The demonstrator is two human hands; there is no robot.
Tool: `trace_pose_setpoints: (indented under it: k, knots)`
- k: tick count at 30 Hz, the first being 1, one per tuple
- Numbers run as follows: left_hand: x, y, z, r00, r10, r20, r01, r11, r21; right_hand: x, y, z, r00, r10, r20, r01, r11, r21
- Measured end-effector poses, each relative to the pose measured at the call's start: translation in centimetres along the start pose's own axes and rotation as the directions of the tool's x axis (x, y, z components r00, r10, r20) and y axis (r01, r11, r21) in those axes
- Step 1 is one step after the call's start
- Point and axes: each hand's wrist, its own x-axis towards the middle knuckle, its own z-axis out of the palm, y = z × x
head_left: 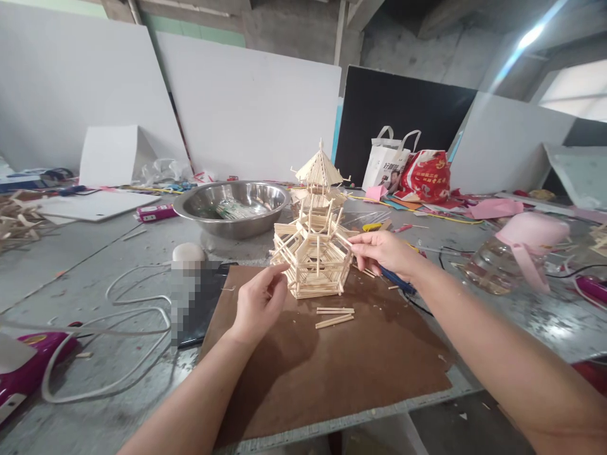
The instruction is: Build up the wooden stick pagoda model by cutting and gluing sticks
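A model pavilion of pale wooden sticks (pixel 318 262) stands on a brown board (pixel 341 366), its lower tier an open lattice. My left hand (pixel 260 297) is at its left side, fingers curled and the index fingertip against the sticks. On the other side my right hand (pixel 384 253) pinches the model's right corner between thumb and fingers. Several loose sticks (pixel 334 318) lie on the board in front of the model. A blue-handled tool (pixel 397 280) lies just below my right hand. Behind the lattice rises a tiered tower (pixel 319 170) with a pointed stick roof.
Left of the tower sits a metal basin (pixel 232 208) with clear plastic packaging in it. A dark, partly blurred flat device (pixel 199 316) and a white cable (pixel 142 303) lie left of the board. A pink-lidded bottle (pixel 512 253) stands right. Bags (pixel 424 177) are at the back.
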Motion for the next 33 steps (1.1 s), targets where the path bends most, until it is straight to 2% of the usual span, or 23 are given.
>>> trace_pose_setpoints:
  k: [2,4,6,7,9,13,15,17,19,21,23,25,27,29,31,33]
  knots:
    - [-0.2,0.6,-0.3,1.000,0.006,-0.020,-0.007,1.000,-0.017,-1.4,-0.2,-0.2,0.998,-0.049,-0.027,0.050,0.999,0.017]
    - [-0.4,1.6,-0.4,1.000,0.004,0.008,-0.004,0.998,-0.066,-3.3,-0.1,0.2,0.996,-0.084,0.001,0.084,0.996,0.029]
    - [-0.8,3.1,-0.4,0.992,-0.003,0.128,0.022,0.989,-0.146,-5.1,0.1,1.5,0.993,-0.094,0.073,0.093,0.995,0.023]
    - [-1.0,4.0,-0.3,0.975,0.002,0.224,0.047,0.976,-0.212,-5.9,0.2,2.3,0.989,-0.091,0.113,0.089,0.996,0.021]
    - [-1.3,5.7,0.1,0.913,-0.011,0.408,0.159,0.931,-0.329,-7.0,0.6,4.1,0.976,-0.107,0.191,0.104,0.994,0.024]
    - [-1.5,8.0,0.8,0.812,-0.100,0.575,0.425,0.777,-0.465,-7.4,1.3,6.3,0.954,-0.186,0.234,0.174,0.982,0.074]
    - [-1.1,8.4,0.8,0.816,-0.188,0.547,0.479,0.749,-0.458,-7.1,1.5,5.9,0.950,-0.199,0.242,0.175,0.978,0.115]
    - [-0.4,8.3,0.6,0.836,-0.251,0.487,0.496,0.725,-0.477,-6.4,2.0,4.4,0.957,-0.182,0.226,0.159,0.980,0.118]
    - [0.3,8.0,0.4,0.861,-0.292,0.417,0.490,0.694,-0.527,-5.3,3.0,2.2,0.975,-0.143,0.168,0.139,0.990,0.032]
    - [0.7,7.8,0.6,0.859,-0.299,0.416,0.501,0.660,-0.559,-4.0,4.7,-0.2,0.995,-0.062,0.078,0.068,0.994,-0.081]
    - [0.7,7.7,1.3,0.806,-0.274,0.525,0.568,0.608,-0.555,-2.9,6.8,-2.4,0.999,0.005,0.035,0.003,0.979,-0.206]
    - [0.5,7.7,2.5,0.699,-0.230,0.677,0.667,0.550,-0.503,-2.1,8.8,-3.9,0.998,0.069,-0.014,-0.070,0.949,-0.309]
    - [0.2,7.5,3.6,0.609,-0.267,0.747,0.741,0.527,-0.415,-1.8,10.3,-4.9,0.992,0.095,-0.082,-0.118,0.931,-0.347]
    - [0.0,6.9,4.5,0.547,-0.303,0.780,0.797,0.474,-0.374,-1.7,11.2,-5.3,0.988,0.106,-0.115,-0.141,0.918,-0.370]
    - [0.0,6.1,4.9,0.504,-0.317,0.803,0.846,0.368,-0.385,-1.7,11.5,-5.5,0.987,0.102,-0.128,-0.146,0.901,-0.409]
    - [-0.1,5.2,5.0,0.488,-0.296,0.821,0.869,0.258,-0.423,-1.7,11.5,-5.6,0.986,0.090,-0.142,-0.145,0.880,-0.453]
